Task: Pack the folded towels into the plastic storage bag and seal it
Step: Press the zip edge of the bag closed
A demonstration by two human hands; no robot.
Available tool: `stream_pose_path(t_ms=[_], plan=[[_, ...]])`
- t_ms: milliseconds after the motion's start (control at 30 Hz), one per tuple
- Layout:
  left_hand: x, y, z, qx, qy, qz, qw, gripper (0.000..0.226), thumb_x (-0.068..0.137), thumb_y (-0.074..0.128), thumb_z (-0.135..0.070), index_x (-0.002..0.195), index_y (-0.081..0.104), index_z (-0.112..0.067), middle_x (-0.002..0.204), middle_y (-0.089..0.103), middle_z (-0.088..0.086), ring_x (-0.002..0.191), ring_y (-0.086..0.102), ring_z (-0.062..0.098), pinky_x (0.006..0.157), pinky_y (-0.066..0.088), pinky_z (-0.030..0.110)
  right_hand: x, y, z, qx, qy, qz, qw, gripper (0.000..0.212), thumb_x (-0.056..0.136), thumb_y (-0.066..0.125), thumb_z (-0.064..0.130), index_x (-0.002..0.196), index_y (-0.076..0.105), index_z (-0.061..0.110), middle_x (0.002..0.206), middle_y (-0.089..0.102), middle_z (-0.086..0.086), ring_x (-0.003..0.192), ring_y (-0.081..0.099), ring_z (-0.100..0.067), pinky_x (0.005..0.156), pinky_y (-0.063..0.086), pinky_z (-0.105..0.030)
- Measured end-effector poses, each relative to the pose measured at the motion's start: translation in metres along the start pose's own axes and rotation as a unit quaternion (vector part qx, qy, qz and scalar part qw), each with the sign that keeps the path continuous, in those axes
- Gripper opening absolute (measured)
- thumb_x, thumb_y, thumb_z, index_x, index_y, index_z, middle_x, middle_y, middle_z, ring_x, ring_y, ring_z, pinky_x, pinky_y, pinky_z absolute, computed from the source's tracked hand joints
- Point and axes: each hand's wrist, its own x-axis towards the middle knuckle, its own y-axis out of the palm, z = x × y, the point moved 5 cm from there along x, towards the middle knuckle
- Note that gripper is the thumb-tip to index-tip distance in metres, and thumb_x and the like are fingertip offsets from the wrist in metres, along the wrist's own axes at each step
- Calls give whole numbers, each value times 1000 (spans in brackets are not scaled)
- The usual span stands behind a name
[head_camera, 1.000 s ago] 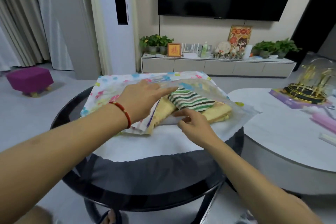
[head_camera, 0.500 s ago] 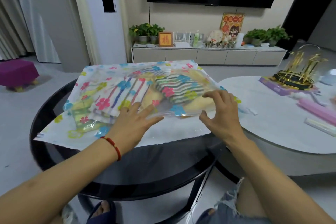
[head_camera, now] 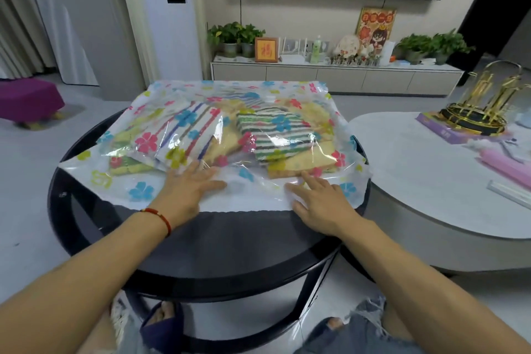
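Currently the plastic storage bag [head_camera: 230, 135] is lying flat on the round black table [head_camera: 86, 210], its long axis running left to right and its white near edge facing the person. The folded towels [head_camera: 275, 135] are sitting inside it, striped ones over yellow ones. At far left a purple stool [head_camera: 28, 100] is standing well apart on the floor. The left hand [head_camera: 186, 190] is pressing the bag's near margin with fingers straight and spread, gripping nothing. The right hand [head_camera: 321, 204] is lying likewise, flat and spread, just beside the yellow towel's corner. The bag's right edge is overhanging the rim toward the white table [head_camera: 416, 181]. Compared with half a second ago, both hands are sitting lower on the margin, and the right is no longer curling over the towels.
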Motion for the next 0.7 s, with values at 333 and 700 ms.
stream_pose_path(t_ms=[333, 700], plan=[[-28, -39, -83, -106, 26, -276, 955, 13, 74, 57, -2, 86, 55, -8, 134, 48, 26, 129, 40, 46, 102, 33, 59, -42, -78, -69, 195, 118, -303, 925, 24, 94, 63, 17, 115, 76, 16, 123, 72, -7, 119, 59, -29, 103, 42, -39], [36, -57, -261, -56, 197, -247, 947, 34, 86, 44, -20, 118, 54, -13, 110, 55, 6, 109, 47, 32, 105, 30, 44, -59, -32, -177, 497, 324, -190, 782, 27, 98, 63, 26, 92, 75, 1, 84, 69, -8, 65, 63, -21, 62, 54, -35]])
